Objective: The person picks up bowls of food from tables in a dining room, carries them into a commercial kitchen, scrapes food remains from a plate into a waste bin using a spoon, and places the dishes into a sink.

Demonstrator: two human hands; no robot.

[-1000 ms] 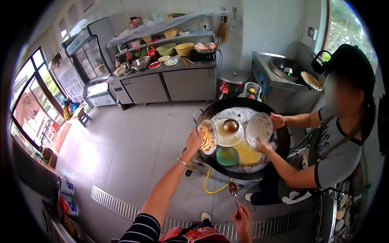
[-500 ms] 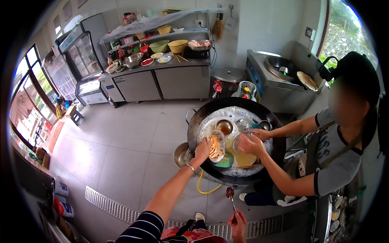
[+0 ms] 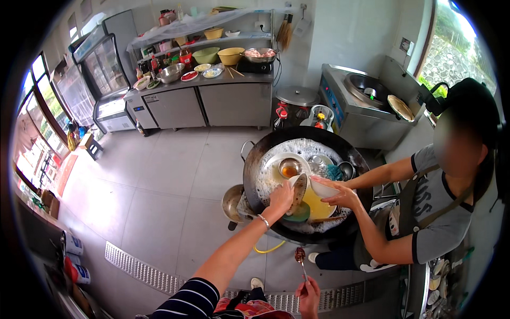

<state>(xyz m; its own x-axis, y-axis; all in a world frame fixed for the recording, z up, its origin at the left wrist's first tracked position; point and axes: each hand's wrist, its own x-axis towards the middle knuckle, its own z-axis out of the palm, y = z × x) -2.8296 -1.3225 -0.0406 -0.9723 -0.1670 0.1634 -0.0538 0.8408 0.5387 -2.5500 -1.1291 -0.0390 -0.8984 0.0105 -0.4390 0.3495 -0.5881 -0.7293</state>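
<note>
Stretched out over a big black wok (image 3: 255,183) of foamy water, my left hand (image 3: 281,199) grips a plate (image 3: 299,190). That plate is tipped steeply, nearly on its edge. Low in the view, my right hand (image 3: 308,292) holds a spoon (image 3: 304,273) by its handle, with a clump of dark red paste (image 3: 300,255) in its bowl. Within the wok lie a metal bowl (image 3: 290,168), a green dish (image 3: 300,213) and other dishware. Close to my plate, a co-worker's hands (image 3: 344,196) hold a white bowl (image 3: 324,187).
A co-worker (image 3: 441,196) stands at the wok's right side. A metal basin (image 3: 232,202) sits left of it, and a yellow hose (image 3: 268,249) lies below. A metal floor grate (image 3: 143,271) crosses the tiles. Behind are a gas cylinder (image 3: 323,117), a stove (image 3: 345,114) and a steel counter (image 3: 234,103).
My left hand has moved right and tipped the plate up; the yellowish strips seen on it before are out of sight. The co-worker has tilted the bowl. My right hand barely moved.
</note>
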